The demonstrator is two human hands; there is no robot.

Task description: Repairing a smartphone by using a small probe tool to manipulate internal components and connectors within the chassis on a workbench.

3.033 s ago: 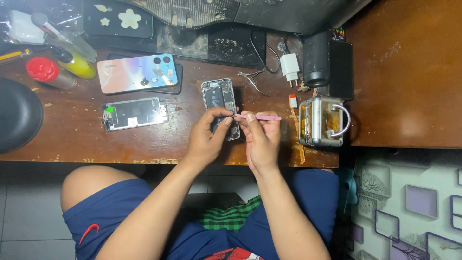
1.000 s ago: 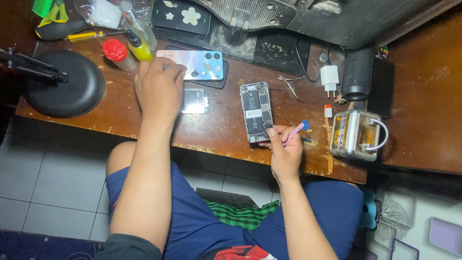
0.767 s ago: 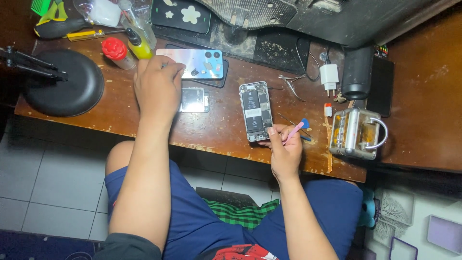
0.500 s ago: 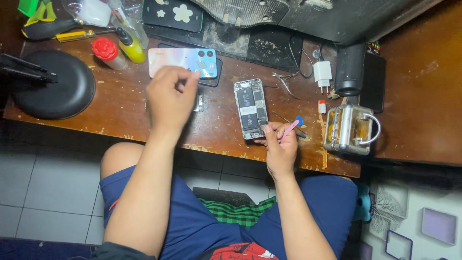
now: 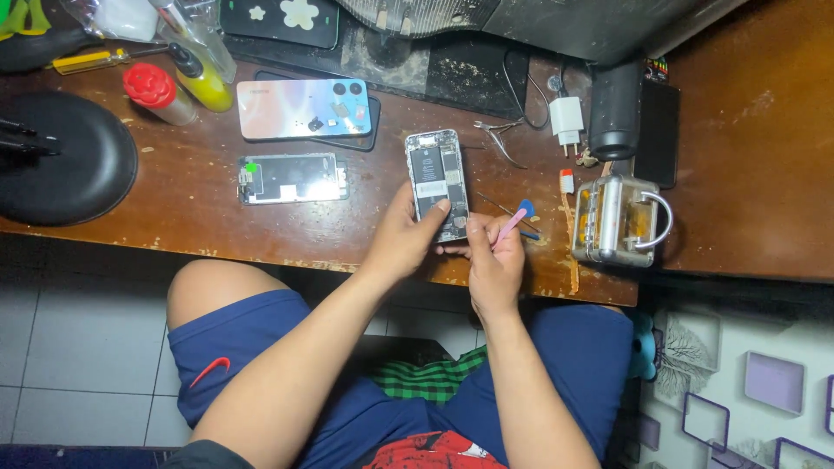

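The left hand [image 5: 401, 236] has come back from the far phones and is now gripping the opened phone [image 5: 437, 184]; the right hand [image 5: 493, 257] is pinching a pink pry tool [image 5: 509, 227] near it.

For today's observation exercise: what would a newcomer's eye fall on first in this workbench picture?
First, the opened phone at the wooden desk's middle, steadied by the left hand while the right hand grips a pink tool beside it. Next, the shiny pastel phone back further up, with a stripped phone frame below it.
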